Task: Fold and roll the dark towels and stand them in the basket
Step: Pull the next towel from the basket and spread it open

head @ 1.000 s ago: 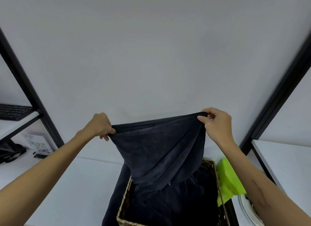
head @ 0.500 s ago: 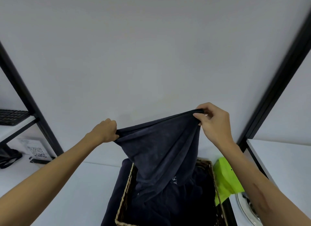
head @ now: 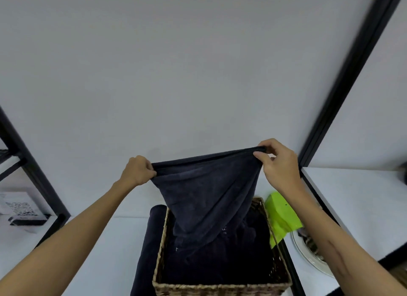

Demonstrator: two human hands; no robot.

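- Two hands hold one dark towel [head: 207, 192] aloft by its upper hem; each grip is pinching a corner of that hem.
- Left hand [head: 137, 171]: fingers curled into a fist round the left corner, knuckles toward the camera; the cloth leaves the grip on its right side.
- Right hand [head: 279, 163]: thumb and fingers pinch the right corner, which sits higher than the left grip — the hem slopes upward from left to right between the two.
- Below the two grips the towel narrows into a hanging fold whose lower end drops into the basket [head: 220, 288], a woven rectangular one standing on the white tabletop [head: 105, 251] directly beneath the hands.
- More dark cloth [head: 220, 258] fills the inside of the basket; whether it is one piece or several cannot be told. Small pale lettering shows on it, too small to read.
- A second dark towel [head: 146, 247] lies on the tabletop outside the basket, touching its left wall, below and slightly right of the left grip.
- Bright green object [head: 282, 216]: just beside the basket's right rim, below the right grip and partly behind the right forearm.
- A plate [head: 308, 256] shows at the lower right, largely hidden by the right forearm.
- Far left of the left grip — a black shelf frame [head: 28, 172] and a card with a QR code [head: 21, 208] on a stand.
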